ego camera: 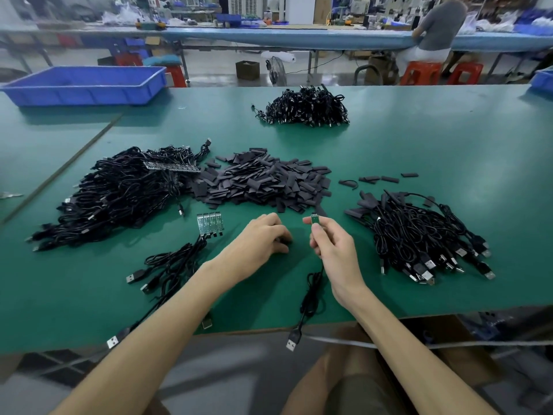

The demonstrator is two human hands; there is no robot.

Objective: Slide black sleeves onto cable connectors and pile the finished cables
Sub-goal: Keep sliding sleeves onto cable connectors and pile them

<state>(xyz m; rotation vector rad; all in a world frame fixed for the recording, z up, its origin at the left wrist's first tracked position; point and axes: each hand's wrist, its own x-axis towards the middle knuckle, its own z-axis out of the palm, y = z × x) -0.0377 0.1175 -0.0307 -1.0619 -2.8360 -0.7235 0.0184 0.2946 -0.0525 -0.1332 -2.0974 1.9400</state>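
Your right hand (332,250) pinches a cable (310,296) just below its connector (314,219). Thumb and fingers are curled round it, and the bare connector end points up. The hand is over the middle of the table (449,145), close to the near edge. Below your palm the cable coils on the table, and its USB plug (292,342) hangs past the near edge.

Your left hand (260,238) lies knuckles-up just left of the right, fingers curled down onto the table. Its fingertips are hidden and something dark shows beneath them, so I cannot tell whether it grips anything.

The sleeves (263,181) are heaped mid-table, just beyond both hands. A right pile (419,235) of cables sits toward the right edge, and a larger left pile (119,193) toward the left. A far pile (305,107) lies near the far edge.

A strip of boards (209,224) lies left of your left hand, its cables trailing to the near edge. Any print on the boards is too small to read.

A blue bin (86,85) stands at the far left corner.
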